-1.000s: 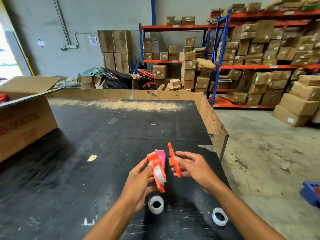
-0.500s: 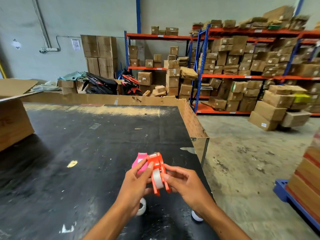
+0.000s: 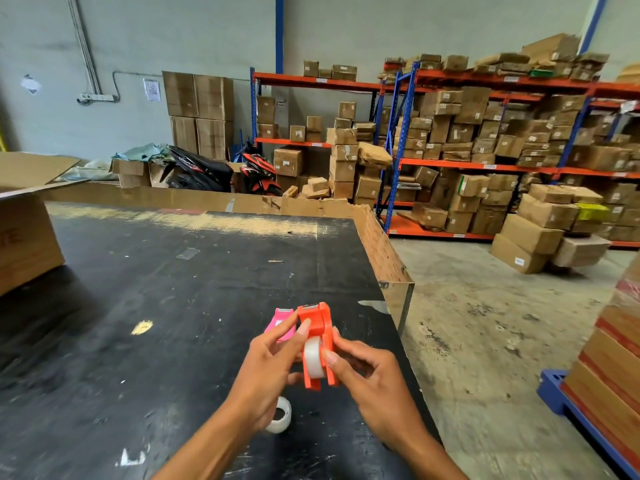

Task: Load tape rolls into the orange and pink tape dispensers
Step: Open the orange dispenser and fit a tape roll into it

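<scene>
Black table (image 3: pixel 173 306): two dispensers, orange dispenser (image 3: pixel 316 327), pink dispenser (image 3: pixel 281 322); one loose roll (image 3: pixel 280 415).

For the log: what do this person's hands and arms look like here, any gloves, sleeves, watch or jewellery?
Both the left hand and the right hand are bare, with no gloves. Both forearms are uncovered down to the bottom edge of the picture, so no sleeve shows. No watch, bracelet or ring is visible. The fingernails look short and unpainted.
</scene>
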{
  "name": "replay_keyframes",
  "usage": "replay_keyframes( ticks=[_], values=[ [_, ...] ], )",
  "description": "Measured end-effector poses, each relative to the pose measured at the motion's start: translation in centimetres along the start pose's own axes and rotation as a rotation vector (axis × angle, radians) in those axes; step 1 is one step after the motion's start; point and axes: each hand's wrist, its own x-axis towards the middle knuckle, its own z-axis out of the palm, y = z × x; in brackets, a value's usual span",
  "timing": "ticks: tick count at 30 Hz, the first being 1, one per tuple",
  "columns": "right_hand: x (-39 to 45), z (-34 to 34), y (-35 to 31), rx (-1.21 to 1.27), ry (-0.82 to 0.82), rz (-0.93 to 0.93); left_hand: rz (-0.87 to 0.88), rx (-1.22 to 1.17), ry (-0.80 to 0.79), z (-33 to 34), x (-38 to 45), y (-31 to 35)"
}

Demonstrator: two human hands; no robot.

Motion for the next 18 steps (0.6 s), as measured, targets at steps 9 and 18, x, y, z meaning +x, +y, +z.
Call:
replay_keyframes(
  ticks=[9, 18],
  values=[
    [0.1, 0.6, -1.0, -0.080, -0.032, -0.084, 0.047, 0.045, -0.048, -0.7, -0.1, 0.9],
    [0.7, 0.3, -2.9, -0.016, -0.049, -0.059, 0.106, -0.011, 0.062, -0.2, -0.4, 1.6]
  ],
)
